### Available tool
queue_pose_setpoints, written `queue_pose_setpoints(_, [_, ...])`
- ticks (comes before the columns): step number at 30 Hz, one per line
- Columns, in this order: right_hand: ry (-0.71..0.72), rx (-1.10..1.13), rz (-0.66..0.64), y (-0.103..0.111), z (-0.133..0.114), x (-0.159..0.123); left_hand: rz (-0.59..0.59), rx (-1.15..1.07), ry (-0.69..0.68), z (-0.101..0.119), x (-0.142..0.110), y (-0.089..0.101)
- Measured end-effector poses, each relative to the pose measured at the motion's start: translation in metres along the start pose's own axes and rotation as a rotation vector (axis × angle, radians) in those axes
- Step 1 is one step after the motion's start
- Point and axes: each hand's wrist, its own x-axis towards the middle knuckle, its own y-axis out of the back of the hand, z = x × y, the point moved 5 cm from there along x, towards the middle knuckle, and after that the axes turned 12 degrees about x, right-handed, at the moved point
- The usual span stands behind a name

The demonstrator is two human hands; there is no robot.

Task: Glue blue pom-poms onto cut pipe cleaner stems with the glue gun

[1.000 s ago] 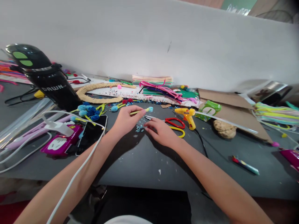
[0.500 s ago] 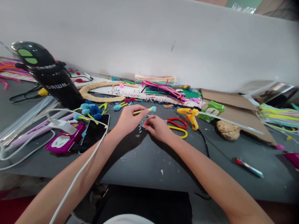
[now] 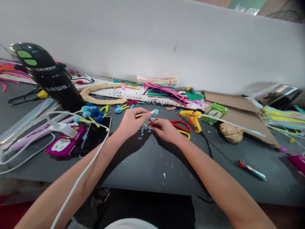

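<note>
Pinched in my left hand (image 3: 136, 121) is a yellow-green pipe cleaner stem (image 3: 141, 114) with light blue bits at its tip (image 3: 155, 112), pointing right. Just below that tip, my right hand (image 3: 164, 128) has its fingertips closed together among small light blue pieces (image 3: 142, 130) on the table. Whatever lies between those fingertips is too small to make out. Scissors with red and yellow handles (image 3: 182, 124) lie right behind my right hand, their blades partly hidden by it.
A yellow glue gun (image 3: 192, 118) stands right of the scissors. Blue pompom stems (image 3: 95, 113), a phone (image 3: 96, 136), a magenta box (image 3: 65, 141) and a black bottle (image 3: 52, 79) are on the left. A white cable (image 3: 82, 175) crosses my left forearm. Cardboard (image 3: 252, 124) lies at right.
My right hand has shifted slightly, its fingertips now nearer the small blue pieces. The left hand still holds the stem in nearly the same place. The view has moved a little.
</note>
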Motion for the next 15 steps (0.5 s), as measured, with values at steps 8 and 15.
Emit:
queue_pose_setpoints(8, [-0.069, 0.193, 0.112, 0.018, 0.002, -0.017, 0.031, -0.042, 0.071, -0.004, 0.0, -0.003])
queue_pose_setpoints(15, [-0.023, 0.354, 0.274, 0.026, -0.005, -0.027, -0.072, -0.192, 0.155, -0.01, -0.002, -0.023])
